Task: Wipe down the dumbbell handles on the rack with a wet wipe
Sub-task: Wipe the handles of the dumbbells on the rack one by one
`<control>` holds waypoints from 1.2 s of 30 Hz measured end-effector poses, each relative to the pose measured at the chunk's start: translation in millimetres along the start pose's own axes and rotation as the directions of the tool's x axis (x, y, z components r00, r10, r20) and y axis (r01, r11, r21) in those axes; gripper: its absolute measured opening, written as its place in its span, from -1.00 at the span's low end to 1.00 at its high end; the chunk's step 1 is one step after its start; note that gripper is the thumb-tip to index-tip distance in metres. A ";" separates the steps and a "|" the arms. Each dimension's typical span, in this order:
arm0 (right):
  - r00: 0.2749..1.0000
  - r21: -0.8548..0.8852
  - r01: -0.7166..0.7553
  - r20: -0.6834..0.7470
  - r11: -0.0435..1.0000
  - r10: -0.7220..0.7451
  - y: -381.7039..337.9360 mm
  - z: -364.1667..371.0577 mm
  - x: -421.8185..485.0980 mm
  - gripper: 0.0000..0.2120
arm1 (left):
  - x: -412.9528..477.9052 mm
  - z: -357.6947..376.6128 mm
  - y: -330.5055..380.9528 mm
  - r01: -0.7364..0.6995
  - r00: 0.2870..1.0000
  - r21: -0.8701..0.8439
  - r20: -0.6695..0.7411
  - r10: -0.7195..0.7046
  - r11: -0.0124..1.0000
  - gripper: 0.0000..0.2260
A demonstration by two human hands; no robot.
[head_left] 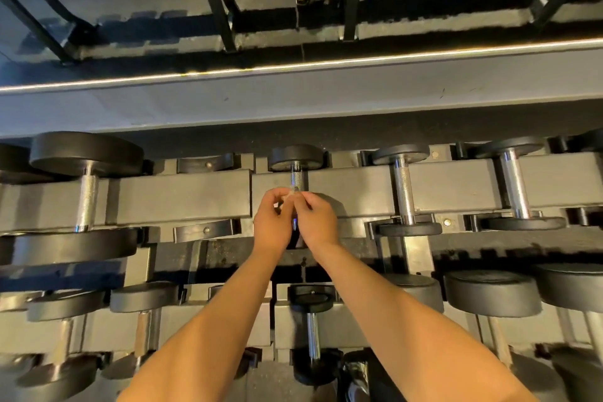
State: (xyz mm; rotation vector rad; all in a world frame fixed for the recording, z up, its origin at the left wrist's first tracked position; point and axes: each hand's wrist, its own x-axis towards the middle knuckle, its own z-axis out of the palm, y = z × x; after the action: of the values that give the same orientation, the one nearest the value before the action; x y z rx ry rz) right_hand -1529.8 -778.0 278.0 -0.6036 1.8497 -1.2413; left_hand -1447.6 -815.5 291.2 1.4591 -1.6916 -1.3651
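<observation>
On the rack (182, 196), dumbbells (404, 186) flank the pinched wipe (291, 193).

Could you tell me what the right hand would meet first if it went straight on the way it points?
Probably the knurled handle of the small dumbbell beyond the right hand and the wipe it pinches, though depth is unclear.

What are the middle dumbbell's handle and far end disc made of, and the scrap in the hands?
The knurled silver dumbbell handle: likely chromed steel, bright with cross-hatched grip texture. The round black end disc: probably rubber or urethane, matte with soft sheen. The small pale scrap pinched by the left hand and right hand: thin, translucent, wipe or wrapper; too small to tell.
</observation>
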 end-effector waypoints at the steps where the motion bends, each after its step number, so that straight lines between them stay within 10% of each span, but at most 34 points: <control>1: 0.999 -0.036 0.023 -0.023 0.999 -0.024 1.9 -0.2 3.5 -0.81 | 2.8 -0.9 -1.5 -0.014 1.000 0.023 -0.008 0.014 1.000 -0.84; 6: 0.984 -0.077 0.036 -0.172 0.996 -0.049 15.8 7.5 20.7 -0.87 | 35.5 1.5 -10.0 -0.052 0.985 0.037 -0.164 0.057 0.998 -0.86; 22: 0.965 -0.093 0.029 -0.257 0.995 -0.052 36.4 13.2 25.5 -0.79 | 52.5 11.3 -27.1 -0.283 0.959 0.323 0.064 0.277 0.903 -0.77; 36: 0.965 -0.141 0.049 -0.249 0.989 -0.083 28.0 4.6 22.1 -0.78 | 42.1 18.0 -29.4 0.054 0.996 -0.016 -0.072 -0.055 0.998 -0.78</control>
State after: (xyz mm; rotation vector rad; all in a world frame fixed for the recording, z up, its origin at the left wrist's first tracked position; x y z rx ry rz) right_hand -1537.0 -785.8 243.6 -0.6054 2.1553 -1.2949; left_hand -1463.1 -845.9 248.8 1.5384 -1.6042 -1.3335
